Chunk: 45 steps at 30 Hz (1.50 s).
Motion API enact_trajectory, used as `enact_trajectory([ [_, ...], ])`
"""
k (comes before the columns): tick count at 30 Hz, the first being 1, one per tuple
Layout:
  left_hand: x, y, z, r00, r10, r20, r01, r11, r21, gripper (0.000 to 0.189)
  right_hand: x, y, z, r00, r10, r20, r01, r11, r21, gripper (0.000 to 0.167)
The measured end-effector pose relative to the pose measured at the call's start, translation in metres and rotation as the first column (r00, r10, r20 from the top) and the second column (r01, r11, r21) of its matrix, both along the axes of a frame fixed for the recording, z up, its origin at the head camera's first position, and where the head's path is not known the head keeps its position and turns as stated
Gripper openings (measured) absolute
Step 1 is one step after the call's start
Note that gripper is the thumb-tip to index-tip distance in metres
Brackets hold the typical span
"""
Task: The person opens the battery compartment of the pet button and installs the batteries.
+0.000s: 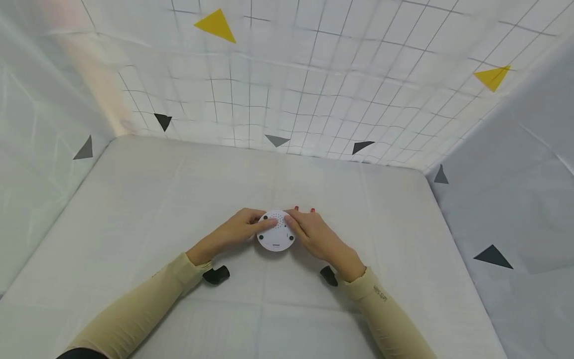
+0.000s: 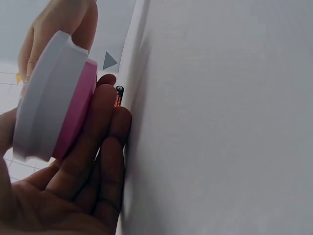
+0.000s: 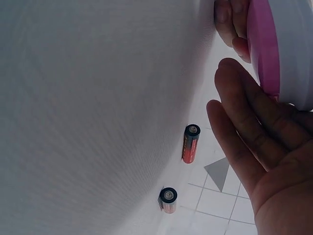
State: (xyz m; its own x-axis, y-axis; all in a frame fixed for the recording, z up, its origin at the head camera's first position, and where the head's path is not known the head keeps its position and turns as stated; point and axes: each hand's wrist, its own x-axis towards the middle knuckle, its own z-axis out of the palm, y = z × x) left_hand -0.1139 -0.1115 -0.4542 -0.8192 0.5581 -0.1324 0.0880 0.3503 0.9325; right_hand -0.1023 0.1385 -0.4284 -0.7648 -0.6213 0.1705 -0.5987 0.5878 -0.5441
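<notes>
A round white device (image 1: 276, 242) with a cluster of small holes and dark round feet faces up between both hands. Its other side is pink, as the left wrist view shows on the device (image 2: 46, 105). My left hand (image 1: 235, 229) grips its left edge, thumb on the white face and fingers beneath the pink side. On the opposite edge, my right hand (image 1: 320, 239) holds it with the thumb near the holes and the fingers underneath. Just beyond the right hand lie two red-and-black batteries, one battery (image 3: 190, 143) farther from the other battery (image 3: 168, 199).
A white-covered table (image 1: 215, 174) spreads under the hands. White sheeting with grid lines (image 1: 287, 89) rises behind it, and grey sheeting (image 1: 515, 199) stands on the right. Black wrist-camera parts (image 1: 216, 275) show beside the sleeves.
</notes>
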Motion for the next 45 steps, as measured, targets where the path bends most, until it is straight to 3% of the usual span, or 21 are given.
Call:
enact_trajectory([
  [7,-0.002,-0.001,-0.004,0.999,0.007,0.038,-0.008,1.0,0.021,0.037,-0.001,0.0,-0.001,1.0,-0.008,-0.007,0.008,1.0,0.011,0.032],
  [14,-0.002,-0.003,-0.005,0.999,0.013,0.05,-0.015,0.999,0.032,0.035,0.003,-0.003,0.002,0.999,-0.048,0.018,0.047,0.996,0.072,0.045],
  [23,-0.002,-0.004,-0.009,0.997,0.035,0.075,-0.038,0.998,0.04,0.038,0.013,-0.006,0.005,0.988,-0.068,-0.139,0.072,0.997,0.026,0.054],
  [31,-0.002,-0.005,-0.01,0.996,0.047,0.077,-0.051,0.998,0.047,0.039,0.014,-0.009,0.007,0.948,0.013,-0.318,-0.048,0.994,-0.1,0.053],
  [36,-0.001,-0.006,-0.009,0.998,0.039,0.057,-0.042,0.997,0.066,0.039,0.017,-0.013,0.012,0.914,0.031,-0.404,-0.076,0.992,-0.097,0.039],
  [45,-0.001,-0.006,-0.004,0.997,0.067,0.041,-0.069,0.997,0.042,0.04,0.016,-0.017,0.014,0.883,0.042,-0.467,-0.084,0.994,-0.07,0.033],
])
